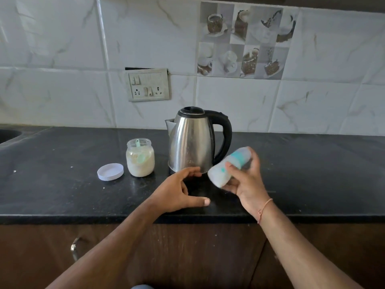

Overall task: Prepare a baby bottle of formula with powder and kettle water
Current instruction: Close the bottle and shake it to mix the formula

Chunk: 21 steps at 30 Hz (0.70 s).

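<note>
Right hand holds the blurred, tilted, translucent baby bottle with teal ring above the black stone countertop.
Left hand is empty, fingers loosely curved, near the front edge. The steel kettle with black handle, open glass powder jar and white round lid stand mid-counter.

light: soft, even daylight
glare: streaks on kettle
blur: bottle motion-smeared, rest sharp
distortion: wide-angle bowing at 3 and 9 o'clock edges
</note>
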{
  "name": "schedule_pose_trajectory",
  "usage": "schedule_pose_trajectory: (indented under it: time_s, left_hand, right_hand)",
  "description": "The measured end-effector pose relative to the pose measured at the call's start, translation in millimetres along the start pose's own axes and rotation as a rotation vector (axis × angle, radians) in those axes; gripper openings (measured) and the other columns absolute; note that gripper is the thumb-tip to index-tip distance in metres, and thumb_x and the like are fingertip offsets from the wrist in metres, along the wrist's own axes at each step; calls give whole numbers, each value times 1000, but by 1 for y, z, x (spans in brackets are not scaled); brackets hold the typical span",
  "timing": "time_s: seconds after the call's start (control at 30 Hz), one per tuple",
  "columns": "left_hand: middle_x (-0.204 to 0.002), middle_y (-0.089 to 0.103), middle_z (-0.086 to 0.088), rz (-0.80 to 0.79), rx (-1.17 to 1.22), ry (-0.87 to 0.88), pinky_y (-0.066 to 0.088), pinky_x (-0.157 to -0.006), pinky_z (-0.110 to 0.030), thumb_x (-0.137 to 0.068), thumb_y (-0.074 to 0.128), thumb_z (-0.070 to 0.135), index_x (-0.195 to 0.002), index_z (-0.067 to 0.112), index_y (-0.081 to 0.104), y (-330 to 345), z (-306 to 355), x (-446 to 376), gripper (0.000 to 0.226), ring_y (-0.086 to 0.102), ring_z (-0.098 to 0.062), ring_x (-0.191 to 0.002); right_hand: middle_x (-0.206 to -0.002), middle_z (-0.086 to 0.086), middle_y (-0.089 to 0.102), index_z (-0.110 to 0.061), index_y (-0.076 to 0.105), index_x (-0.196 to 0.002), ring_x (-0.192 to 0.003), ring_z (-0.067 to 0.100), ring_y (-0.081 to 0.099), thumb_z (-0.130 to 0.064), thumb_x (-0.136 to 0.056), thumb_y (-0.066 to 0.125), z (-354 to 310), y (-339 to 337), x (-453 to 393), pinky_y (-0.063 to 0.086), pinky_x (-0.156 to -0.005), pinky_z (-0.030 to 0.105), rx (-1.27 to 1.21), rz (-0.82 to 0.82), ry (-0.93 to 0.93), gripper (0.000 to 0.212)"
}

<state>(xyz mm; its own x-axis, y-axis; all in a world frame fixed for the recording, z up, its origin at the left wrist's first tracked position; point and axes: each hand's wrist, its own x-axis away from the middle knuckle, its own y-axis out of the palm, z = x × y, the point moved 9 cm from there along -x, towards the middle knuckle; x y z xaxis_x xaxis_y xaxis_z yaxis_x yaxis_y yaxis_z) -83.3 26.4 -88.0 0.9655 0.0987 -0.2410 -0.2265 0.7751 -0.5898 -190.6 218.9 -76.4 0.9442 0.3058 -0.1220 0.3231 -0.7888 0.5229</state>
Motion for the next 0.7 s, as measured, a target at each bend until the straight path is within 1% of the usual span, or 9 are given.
schedule_pose_trajectory:
  time_s: [0.07, 0.17, 0.27, 0.3, 0.37, 0.43, 0.53, 0.63, 0.7]
  left_hand:
    - [-146, 59, 28, 7, -7, 12, 62, -75, -25, -71, 97, 58, -162, 34, 44, -2, 0, -1, 108, 67, -6, -71]
    - [-146, 59, 28, 2, 13, 3, 63, -76, -26, -68, 96, 62, -161, 35, 44, 0, -2, 0, 109, 69, -9, -72]
    - [-144, 59, 32, -2, -15, 5, 63, -79, -27, -61, 92, 74, -160, 39, 45, 0, 0, 1, 116, 67, -6, -74]
    - [-144, 59, 32, -3, -20, 3, 64, -79, -28, -60, 91, 75, -160, 39, 45, -1, 0, 0, 115, 67, -7, -74]
    - [-143, 60, 30, -4, -8, 1, 64, -79, -29, -63, 93, 72, -159, 38, 47, 0, -2, -1, 112, 69, -8, -73]
    - [-142, 62, 29, 8, -9, 7, 64, -79, -29, -68, 95, 64, -159, 36, 48, 1, -2, -1, 106, 69, -8, -72]
    - [-142, 63, 26, 21, -14, 3, 65, -79, -30, -71, 97, 56, -158, 36, 49, -1, -2, -1, 102, 67, -7, -70]
    - [-143, 62, 25, 9, -10, 4, 65, -80, -31, -71, 95, 59, -158, 37, 48, 0, -1, -2, 102, 71, -11, -71]
    - [-143, 62, 28, 16, -22, 12, 65, -80, -30, -69, 95, 62, -159, 37, 48, 0, -1, 0, 104, 70, -11, -72]
  right_hand:
    - [-137, 9, 60, -49, 43, -149, -121, 33, 72, -6, -92, 82, 6, 8, 0, 68, -76, 51, 24, -21, 50, 82]
    - [-139, 7, 57, -43, 35, -153, -125, 40, 69, -7, -97, 78, -4, -23, -5, 67, -71, 50, -223, 227, -104, 79]
    - [-135, 7, 58, -45, 40, -151, -117, 34, 72, -6, -95, 80, 4, 2, 0, 67, -73, 51, -78, 11, 31, 79]
    - [-134, 6, 59, -45, 41, -150, -117, 32, 72, -5, -94, 81, 4, 2, 0, 68, -74, 50, -57, 14, 34, 79]
    - [-134, 4, 56, -43, 37, -151, -122, 34, 69, -6, -96, 79, -9, -18, 1, 68, -71, 47, -165, 201, -117, 79]
    - [-137, 5, 53, -44, 33, -152, -126, 38, 67, -8, -98, 78, -8, -30, -2, 68, -71, 48, -263, 286, -107, 79]
    - [-137, 9, 56, -48, 43, -145, -120, 34, 70, -6, -96, 79, 10, 5, 4, 68, -74, 48, -33, -15, 61, 74]
    - [-139, 5, 54, -48, 39, -144, -126, 34, 66, -8, -97, 78, -4, -13, 5, 67, -70, 44, -134, 200, -109, 73]
    - [-139, 6, 53, -46, 36, -144, -127, 36, 66, -9, -99, 76, -1, -19, 1, 67, -67, 45, -194, 252, -71, 71]
